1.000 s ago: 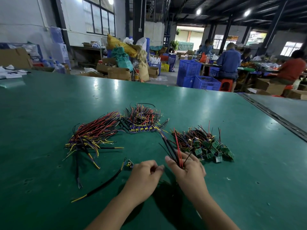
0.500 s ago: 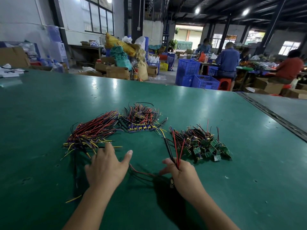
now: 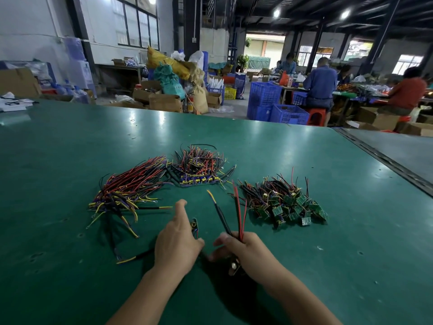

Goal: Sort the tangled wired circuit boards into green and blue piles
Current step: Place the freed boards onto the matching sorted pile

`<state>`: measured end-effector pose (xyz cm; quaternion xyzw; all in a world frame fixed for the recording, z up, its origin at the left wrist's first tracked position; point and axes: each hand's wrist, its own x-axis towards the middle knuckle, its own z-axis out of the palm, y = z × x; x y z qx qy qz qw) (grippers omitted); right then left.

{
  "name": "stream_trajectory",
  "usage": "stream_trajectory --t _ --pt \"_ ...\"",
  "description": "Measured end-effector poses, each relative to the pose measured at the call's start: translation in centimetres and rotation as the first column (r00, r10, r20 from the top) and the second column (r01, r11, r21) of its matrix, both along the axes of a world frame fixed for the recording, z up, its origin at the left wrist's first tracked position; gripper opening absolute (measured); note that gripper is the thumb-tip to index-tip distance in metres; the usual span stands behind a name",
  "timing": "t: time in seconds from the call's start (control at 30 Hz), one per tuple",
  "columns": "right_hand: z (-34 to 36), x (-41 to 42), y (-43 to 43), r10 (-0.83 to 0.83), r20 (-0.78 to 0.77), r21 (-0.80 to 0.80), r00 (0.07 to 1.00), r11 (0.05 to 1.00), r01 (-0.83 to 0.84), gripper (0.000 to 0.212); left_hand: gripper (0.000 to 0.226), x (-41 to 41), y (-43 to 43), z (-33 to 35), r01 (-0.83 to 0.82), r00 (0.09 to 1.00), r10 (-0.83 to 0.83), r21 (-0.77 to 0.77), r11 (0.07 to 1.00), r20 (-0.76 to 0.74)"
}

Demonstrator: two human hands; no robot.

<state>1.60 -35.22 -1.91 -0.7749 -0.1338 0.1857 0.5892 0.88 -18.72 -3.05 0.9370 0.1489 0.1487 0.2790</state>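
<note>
On the green table (image 3: 70, 160) lie three heaps of wired boards. A pile of green boards (image 3: 285, 202) sits at the right, a tangled pile with blue boards (image 3: 199, 167) at the back centre, and a spread bundle of red, black and yellow wires (image 3: 126, 191) at the left. My right hand (image 3: 248, 252) grips a bunch of red and black wires (image 3: 236, 216) that stick up and away from it. My left hand (image 3: 175, 242) lies flat near the table beside it, thumb out. A small board (image 3: 194, 225) shows at its fingertips; whether it is held is unclear.
A black and yellow wire (image 3: 136, 256) lies on the table left of my left wrist. A seam (image 3: 384, 160) runs along the table's right side. Beyond the far edge stand blue crates (image 3: 276, 106), cardboard boxes and seated people (image 3: 318, 83).
My left hand has moved right from the left bundle to beside my right hand. The right hand keeps hold of its wires, which now include a black and yellow one leaning left.
</note>
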Motion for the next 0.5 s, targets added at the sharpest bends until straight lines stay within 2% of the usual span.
stream_trajectory --t 0.07,0.2,0.27,0.33,0.4,0.5 --pt "0.0 0.1 -0.1 -0.070 -0.002 0.078 0.998 0.994 0.070 0.028 0.086 0.2 -0.2 -0.1 0.061 0.997 -0.061 0.007 0.998 0.056" --pt "-0.1 0.6 -0.4 -0.226 0.112 0.118 0.968 0.970 0.213 0.037 0.081 0.0 -0.4 -0.1 0.212 0.968 -0.212 0.012 0.977 0.133" --pt "-0.2 0.9 -0.7 -0.311 0.152 0.135 0.938 0.947 0.292 0.047 0.077 -0.4 -0.4 0.1 0.379 0.914 -0.373 -0.005 0.926 0.157" --pt "-0.2 1.2 -1.1 -0.369 0.176 0.155 0.913 0.926 0.344 0.046 0.070 -1.0 -0.6 0.7 0.542 0.835 -0.535 -0.021 0.840 0.130" --pt "0.1 1.4 -1.5 -0.346 0.211 0.178 0.914 0.933 0.312 0.038 0.057 -1.3 -0.9 1.1 0.647 0.761 -0.642 -0.043 0.761 0.100" --pt "0.2 1.4 -2.1 -0.127 0.248 0.116 0.961 0.988 0.100 0.030 0.041 -1.7 -1.2 1.2 0.704 0.709 -0.695 -0.078 0.706 0.117"
